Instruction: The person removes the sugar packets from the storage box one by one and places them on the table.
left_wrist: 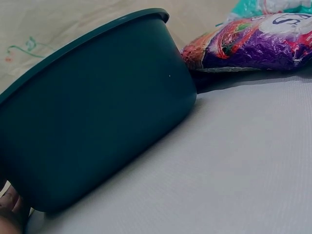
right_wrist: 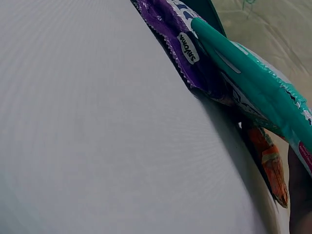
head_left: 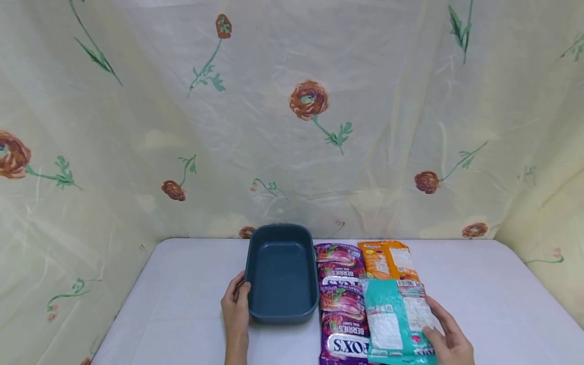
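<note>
A dark blue-green plastic tub (head_left: 282, 276) stands on the table, nothing visible inside. My left hand (head_left: 237, 299) holds its left side, thumb at the rim; in the left wrist view some fingers (left_wrist: 9, 204) show by the tub's lower corner. With thumb on top, my right hand (head_left: 449, 334) grips the right edge of a teal candy bag (head_left: 394, 314). That bag overlaps purple Fox's berries candy bags (head_left: 344, 314) and the near end of an orange bag (head_left: 388, 261). In the right wrist view the teal bag (right_wrist: 248, 73) slants above the table, its underside partly raised.
The white table (head_left: 182, 299) extends to both sides of the tub and bags. Behind it and at the sides hangs a pale curtain (head_left: 255, 126) with printed flowers. The purple bags lie close along the tub's right wall.
</note>
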Demonstrator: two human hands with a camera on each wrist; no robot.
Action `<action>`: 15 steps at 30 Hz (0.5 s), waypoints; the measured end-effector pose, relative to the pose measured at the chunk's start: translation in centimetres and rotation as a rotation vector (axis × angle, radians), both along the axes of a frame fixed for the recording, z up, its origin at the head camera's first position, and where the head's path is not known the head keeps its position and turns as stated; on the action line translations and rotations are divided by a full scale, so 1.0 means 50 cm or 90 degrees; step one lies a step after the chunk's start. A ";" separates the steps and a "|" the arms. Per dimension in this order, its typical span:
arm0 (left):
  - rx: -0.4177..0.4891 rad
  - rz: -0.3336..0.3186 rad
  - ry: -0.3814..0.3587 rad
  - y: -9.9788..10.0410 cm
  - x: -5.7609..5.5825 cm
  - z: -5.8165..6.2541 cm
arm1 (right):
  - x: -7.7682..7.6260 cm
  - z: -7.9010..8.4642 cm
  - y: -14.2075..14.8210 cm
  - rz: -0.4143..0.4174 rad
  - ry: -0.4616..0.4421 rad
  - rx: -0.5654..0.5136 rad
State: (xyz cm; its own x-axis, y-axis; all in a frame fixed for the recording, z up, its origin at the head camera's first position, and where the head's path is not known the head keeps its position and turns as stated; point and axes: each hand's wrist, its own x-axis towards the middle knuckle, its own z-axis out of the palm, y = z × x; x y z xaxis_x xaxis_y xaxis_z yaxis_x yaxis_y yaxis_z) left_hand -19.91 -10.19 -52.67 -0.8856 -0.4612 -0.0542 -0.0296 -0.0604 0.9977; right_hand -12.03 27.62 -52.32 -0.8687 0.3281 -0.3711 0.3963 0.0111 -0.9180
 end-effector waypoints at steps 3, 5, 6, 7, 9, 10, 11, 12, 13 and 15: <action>0.007 -0.001 -0.001 0.000 0.000 -0.002 | -0.001 -0.005 0.005 -0.001 -0.009 0.000; 0.010 -0.003 0.001 0.000 -0.001 -0.003 | -0.002 -0.009 0.009 -0.001 -0.012 0.003; 0.011 -0.004 0.001 0.000 -0.002 -0.003 | -0.003 -0.011 0.010 -0.002 -0.011 0.007; 0.011 -0.005 0.001 0.000 -0.002 -0.003 | -0.004 -0.012 0.011 -0.004 -0.012 0.013; 0.010 -0.006 0.001 0.000 -0.002 -0.002 | -0.004 -0.013 0.014 -0.006 -0.016 0.017; 0.009 -0.006 0.002 0.000 -0.002 -0.002 | -0.003 -0.014 0.015 -0.005 -0.018 0.016; 0.010 -0.006 0.001 -0.001 -0.002 -0.002 | -0.003 -0.014 0.016 -0.007 -0.019 0.019; 0.009 -0.005 0.002 -0.001 -0.002 -0.002 | -0.004 -0.015 0.016 -0.009 -0.020 0.021; 0.011 -0.004 0.002 -0.001 -0.002 -0.003 | -0.003 -0.015 0.017 -0.010 -0.025 0.024; 0.011 -0.002 0.003 -0.001 -0.001 -0.003 | -0.001 -0.018 0.020 -0.008 -0.026 0.034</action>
State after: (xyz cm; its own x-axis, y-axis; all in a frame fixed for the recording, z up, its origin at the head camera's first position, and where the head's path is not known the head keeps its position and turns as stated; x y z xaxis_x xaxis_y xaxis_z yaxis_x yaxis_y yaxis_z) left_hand -19.96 -10.25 -52.80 -0.8877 -0.4569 -0.0579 -0.0247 -0.0782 0.9966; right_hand -12.09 28.60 -53.20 -0.8487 0.3588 -0.3885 0.4345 0.0543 -0.8990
